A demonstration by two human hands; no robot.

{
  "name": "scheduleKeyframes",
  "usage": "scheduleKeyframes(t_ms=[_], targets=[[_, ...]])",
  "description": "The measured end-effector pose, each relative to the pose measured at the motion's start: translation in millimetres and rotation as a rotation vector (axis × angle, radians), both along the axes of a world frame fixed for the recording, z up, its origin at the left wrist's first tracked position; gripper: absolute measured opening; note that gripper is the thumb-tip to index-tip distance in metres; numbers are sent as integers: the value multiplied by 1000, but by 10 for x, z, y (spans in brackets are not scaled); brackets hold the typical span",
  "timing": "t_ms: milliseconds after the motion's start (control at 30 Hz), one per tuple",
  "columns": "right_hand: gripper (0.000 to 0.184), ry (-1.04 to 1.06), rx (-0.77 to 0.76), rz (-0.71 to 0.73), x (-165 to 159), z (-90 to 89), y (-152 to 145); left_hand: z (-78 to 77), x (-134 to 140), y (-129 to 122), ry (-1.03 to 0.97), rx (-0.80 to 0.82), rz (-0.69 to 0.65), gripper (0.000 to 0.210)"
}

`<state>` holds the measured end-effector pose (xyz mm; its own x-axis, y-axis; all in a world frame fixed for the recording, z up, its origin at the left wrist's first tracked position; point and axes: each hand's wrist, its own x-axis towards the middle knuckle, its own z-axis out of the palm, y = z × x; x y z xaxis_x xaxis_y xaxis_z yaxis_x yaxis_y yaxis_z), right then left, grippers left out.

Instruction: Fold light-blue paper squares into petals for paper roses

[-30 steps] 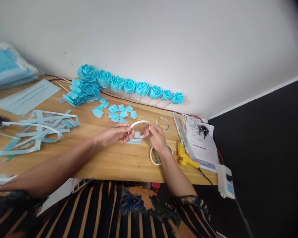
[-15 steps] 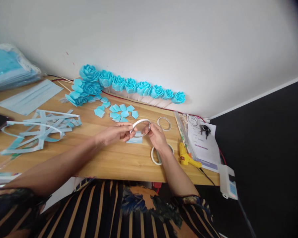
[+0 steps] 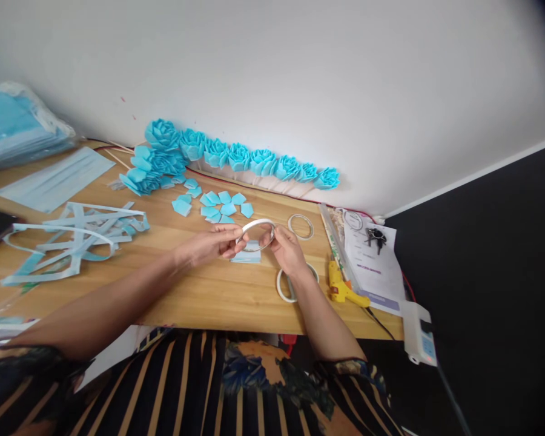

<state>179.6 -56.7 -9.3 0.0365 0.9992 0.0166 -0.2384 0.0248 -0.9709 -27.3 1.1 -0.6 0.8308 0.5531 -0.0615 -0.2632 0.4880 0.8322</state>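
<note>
A white roll of tape (image 3: 258,223) is held above the table between my two hands. My left hand (image 3: 218,242) pinches its left edge, and the fingers of my right hand (image 3: 287,247) are closed on its right edge. Below the roll lies a small light-blue piece of fabric (image 3: 246,256), partly covered by the roll and fingers. Several folded blue petals (image 3: 227,208) are spread just beyond my hands. Under my right wrist another roll of tape (image 3: 281,287) rests on the wood, partly hidden, and a thinner tape ring (image 3: 301,226) lies behind it.
Blue fabric flowers (image 3: 239,157) on sticks line the wall. Mask scraps (image 3: 77,236), a flat mask (image 3: 57,178) and a bag of masks (image 3: 18,127) are at left. A yellow glue gun (image 3: 340,287), ruler (image 3: 338,248), papers (image 3: 372,266), keys (image 3: 376,237) and a power strip (image 3: 418,333) are at right.
Hardly anything differs. Both hands keep hold of the tape roll in nearly the same place, and the whole view has shifted very slightly.
</note>
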Motion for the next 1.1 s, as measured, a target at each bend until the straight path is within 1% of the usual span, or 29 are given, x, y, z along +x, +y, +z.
scheduleKeyframes(t_ms=[167,267,433,500,767,867,1000,1100], targets=[[33,31,9,18,-1,-1,-6,16,-1,-10,6,4,9,38],[33,23,3,-6,-8,6,-3,13,-3,-13,3,3,19,40],[34,14,0,-48,-12,16,5,9,1,-9,-33,-16,2,25],[33,13,-5,-47,-13,16,5,19,4,-9,-32,-10,1,23],[31,30,12,-11,-17,10,-3,81,0,-16,55,2,58,31],[31,38,5,-8,-13,8,-5,75,-8,-11,58,16,54,34],[33,11,-5,-14,-13,16,-8,67,-19,-7,43,35,15,36],[33,19,-4,-7,-16,22,-9,74,-19,-7,59,51,33,37]])
